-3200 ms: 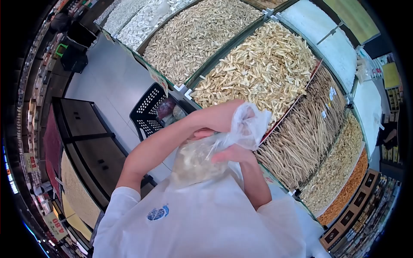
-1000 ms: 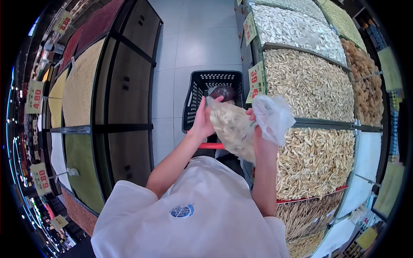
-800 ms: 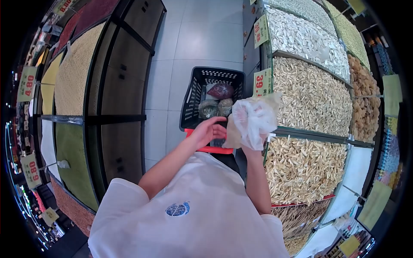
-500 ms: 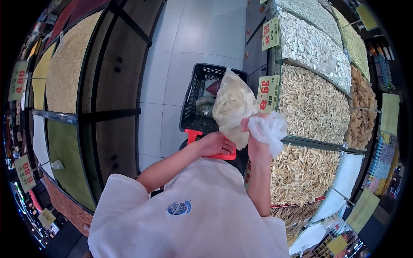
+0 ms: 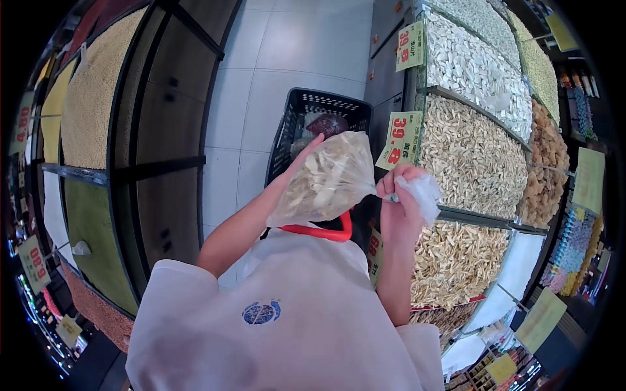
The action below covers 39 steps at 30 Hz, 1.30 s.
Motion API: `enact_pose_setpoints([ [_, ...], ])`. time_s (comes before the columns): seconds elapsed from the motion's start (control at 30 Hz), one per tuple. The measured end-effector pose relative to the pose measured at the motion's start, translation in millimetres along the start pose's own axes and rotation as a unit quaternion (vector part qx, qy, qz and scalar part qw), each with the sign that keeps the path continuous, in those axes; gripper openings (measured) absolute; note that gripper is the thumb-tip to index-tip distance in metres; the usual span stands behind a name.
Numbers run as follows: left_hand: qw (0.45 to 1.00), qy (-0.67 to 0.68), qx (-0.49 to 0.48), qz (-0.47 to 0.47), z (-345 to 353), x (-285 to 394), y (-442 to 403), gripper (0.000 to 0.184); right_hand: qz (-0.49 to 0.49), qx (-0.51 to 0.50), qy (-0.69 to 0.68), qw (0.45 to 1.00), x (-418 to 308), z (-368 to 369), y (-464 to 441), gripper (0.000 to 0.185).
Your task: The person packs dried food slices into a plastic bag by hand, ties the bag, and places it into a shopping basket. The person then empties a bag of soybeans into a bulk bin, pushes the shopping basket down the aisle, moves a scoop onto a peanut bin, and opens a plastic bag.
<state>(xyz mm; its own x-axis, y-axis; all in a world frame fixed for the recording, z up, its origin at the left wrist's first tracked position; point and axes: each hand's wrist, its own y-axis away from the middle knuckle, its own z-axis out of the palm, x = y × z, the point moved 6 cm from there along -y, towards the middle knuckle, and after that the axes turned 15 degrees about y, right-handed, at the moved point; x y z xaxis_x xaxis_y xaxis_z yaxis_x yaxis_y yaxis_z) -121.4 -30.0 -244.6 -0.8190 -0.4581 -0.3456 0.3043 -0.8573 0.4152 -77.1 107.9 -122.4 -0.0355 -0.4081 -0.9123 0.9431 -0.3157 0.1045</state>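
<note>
the filled bag (image 5: 325, 179) leans against the left hand (image 5: 301, 159), its fingers' grip unclear, near the basket (image 5: 328, 99); right of the basket, the right hand (image 5: 403, 189) clenches the bag's narrowed neck.

Price cards (image 5: 400, 139) — 39.8 on two, 6.80, 4.80

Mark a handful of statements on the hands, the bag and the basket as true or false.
1. The right hand grips the gathered neck of a clear plastic bag of pale slices. True.
2. A dark red bundle lies in the black perforated plastic basket. True.
3. The left hand is down inside the basket. False: it is against the side of the bag, partly hidden.
4. The plastic handle below the bag is green. False: it is red.
</note>
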Motion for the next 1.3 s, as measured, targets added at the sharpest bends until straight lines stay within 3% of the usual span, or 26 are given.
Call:
enact_pose_setpoints([
  [0.17, 0.999, 0.028, -0.013, -0.031, -5, -13, 29, 0.063, 0.081, 0.019, 0.005, 0.997, 32, 9, 6, 0.021],
  [0.2, 0.998, 0.045, 0.046, 0.011, -13, -12, 31, 0.064, 0.085, 0.013, 0.007, 0.996, 41, 9, 5, 0.022],
  [0.53, 0.993, 0.113, 0.017, 0.014, -46, -12, 32, 0.057, 0.155, 0.016, 0.043, 0.987, 58, 7, 16, 0.021],
  [0.63, 0.970, -0.205, 0.049, 0.124, -35, 12, 33, 0.050, 0.138, 0.022, 0.051, 0.989, 59, 7, 12, 0.021],
  [0.73, 0.853, -0.484, 0.029, 0.193, -18, -2, 25, 0.046, 0.141, 0.032, 0.102, 0.984, 48, 12, 15, 0.019],
  [0.8, 0.843, -0.502, 0.009, 0.195, -20, -3, 27, 0.045, 0.121, 0.028, 0.167, 0.978, 37, 16, 15, 0.015],
  [0.87, 0.927, -0.339, 0.013, 0.159, -53, -1, 29, 0.047, 0.113, 0.026, 0.192, 0.975, 33, 12, 17, 0.014],
  [0.97, 0.935, -0.322, 0.038, 0.147, -58, -6, 26, 0.047, 0.087, 0.035, 0.215, 0.972, 35, 8, 20, 0.015],
  [1.03, 0.982, -0.153, -0.065, 0.084, -55, -8, 13, 0.047, 0.082, 0.033, 0.187, 0.978, 34, 7, 20, 0.014],
  [1.23, 0.924, -0.373, -0.007, 0.087, -65, -10, 21, 0.043, 0.118, 0.060, 0.239, 0.962, 27, -3, 24, 0.013],
  [1.27, 0.966, -0.243, 0.047, 0.071, -55, -9, 18, 0.039, 0.114, 0.054, 0.222, 0.967, 31, -2, 22, 0.012],
  [1.3, 0.987, -0.103, 0.104, 0.070, -46, -8, 15, 0.048, 0.110, 0.054, 0.209, 0.970, 33, -4, 23, 0.012],
])
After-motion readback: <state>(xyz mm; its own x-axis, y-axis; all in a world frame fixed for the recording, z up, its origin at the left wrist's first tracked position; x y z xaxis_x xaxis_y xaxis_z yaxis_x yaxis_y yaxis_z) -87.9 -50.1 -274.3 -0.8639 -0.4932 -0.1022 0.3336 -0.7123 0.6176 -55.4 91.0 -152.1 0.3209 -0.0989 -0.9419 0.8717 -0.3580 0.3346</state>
